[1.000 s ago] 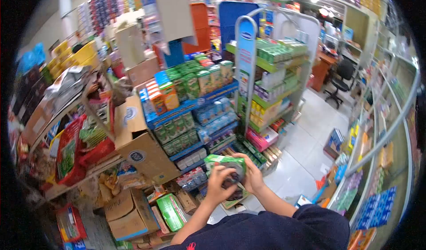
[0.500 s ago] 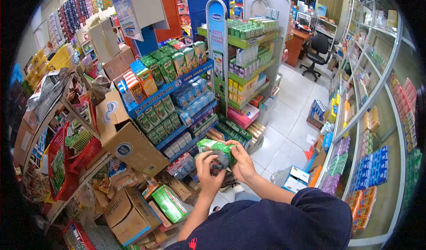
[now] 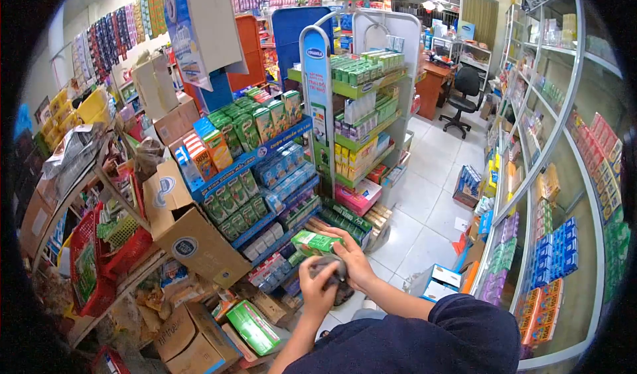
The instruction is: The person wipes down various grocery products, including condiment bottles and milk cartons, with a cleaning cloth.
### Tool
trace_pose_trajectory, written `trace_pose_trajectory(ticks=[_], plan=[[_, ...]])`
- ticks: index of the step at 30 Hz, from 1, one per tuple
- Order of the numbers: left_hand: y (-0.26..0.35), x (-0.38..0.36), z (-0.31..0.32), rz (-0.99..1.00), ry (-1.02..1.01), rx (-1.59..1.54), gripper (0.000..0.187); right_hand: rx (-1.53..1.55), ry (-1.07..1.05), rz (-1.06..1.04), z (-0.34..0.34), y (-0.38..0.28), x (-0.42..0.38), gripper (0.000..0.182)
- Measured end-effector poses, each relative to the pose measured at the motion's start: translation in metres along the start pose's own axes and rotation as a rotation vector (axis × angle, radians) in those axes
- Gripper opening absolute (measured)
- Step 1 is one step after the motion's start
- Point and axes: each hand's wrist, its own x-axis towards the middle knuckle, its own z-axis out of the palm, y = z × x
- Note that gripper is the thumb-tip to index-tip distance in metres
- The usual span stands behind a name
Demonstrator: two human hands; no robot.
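Observation:
My right hand (image 3: 353,261) is wrapped round a green and white drink carton (image 3: 317,243), which points away to the left and lies tilted. Close below it, my left hand (image 3: 317,288) has bent fingers closed on a dark grey crumpled cloth (image 3: 337,282). The cloth bunches against the near end of the carton and partly covers the right palm. Just beyond both hands stands a blue-edged shelf rack (image 3: 255,150) with rows of green Milo cartons (image 3: 230,197) and pale blue packs (image 3: 286,168).
An open brown cardboard box (image 3: 199,238) leans beside the rack; another box (image 3: 192,339) and a green pack (image 3: 254,327) lie lower down. Red baskets (image 3: 89,261) are at left. A Vinamilk stand (image 3: 318,75), tiled aisle (image 3: 424,195), office chair (image 3: 462,99) and glass cabinet (image 3: 564,142) lie ahead and right.
The view has tipped up slightly, showing more of the Vinamilk sign. The carton has turned in my right hand, and the left hand with the cloth has shifted lower along it.

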Motion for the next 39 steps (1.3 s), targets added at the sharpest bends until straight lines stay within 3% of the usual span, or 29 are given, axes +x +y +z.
trace_pose_trajectory(ticks=[2, 5, 8, 12, 15, 20, 23, 26, 29, 32, 34, 36, 39], plan=[[0.005, 0.008, 0.0, 0.058, -0.082, 0.029, 0.042, -0.012, -0.041, 0.071, -0.011, -0.006, 0.0, 0.028], [-0.003, 0.016, 0.005, 0.001, -0.011, 0.092, 0.038, 0.047, -0.024, 0.048, -0.021, -0.009, -0.003, 0.021], [-0.013, 0.03, 0.02, -0.213, 0.13, 0.037, 0.033, 0.054, 0.006, 0.012, -0.035, -0.017, -0.005, 0.019], [0.001, 0.04, 0.07, -0.07, -0.02, 0.02, 0.033, 0.076, 0.07, -0.022, -0.071, -0.033, 0.003, 0.02], [0.027, 0.052, 0.105, -0.094, -0.053, -0.028, 0.032, -0.003, 0.157, -0.009, -0.097, -0.059, 0.005, 0.02], [0.011, 0.071, 0.143, -0.178, 0.004, -0.038, 0.019, 0.06, 0.2, -0.05, -0.121, -0.085, -0.006, 0.019], [0.018, 0.07, 0.156, -0.079, -0.093, -0.083, 0.021, 0.054, 0.217, -0.186, -0.13, -0.09, -0.005, 0.018], [0.041, 0.069, 0.166, 0.046, -0.228, -0.058, 0.024, 0.008, 0.266, -0.053, -0.147, -0.099, -0.005, 0.017], [0.027, 0.073, 0.173, -0.005, -0.112, -0.03, 0.023, 0.1, 0.252, -0.081, -0.149, -0.107, -0.014, 0.018], [0.019, 0.077, 0.18, -0.177, -0.069, -0.102, 0.02, 0.164, 0.229, -0.108, -0.154, -0.108, -0.016, 0.019], [0.026, 0.07, 0.186, -0.004, -0.147, -0.071, 0.021, 0.162, 0.235, -0.164, -0.164, -0.102, -0.012, 0.019], [0.034, 0.066, 0.189, 0.05, -0.234, -0.101, 0.022, 0.131, 0.254, -0.135, -0.171, -0.102, -0.013, 0.02], [0.021, 0.075, 0.188, -0.041, -0.142, -0.026, 0.019, 0.118, 0.235, -0.118, -0.17, -0.11, -0.017, 0.021]])
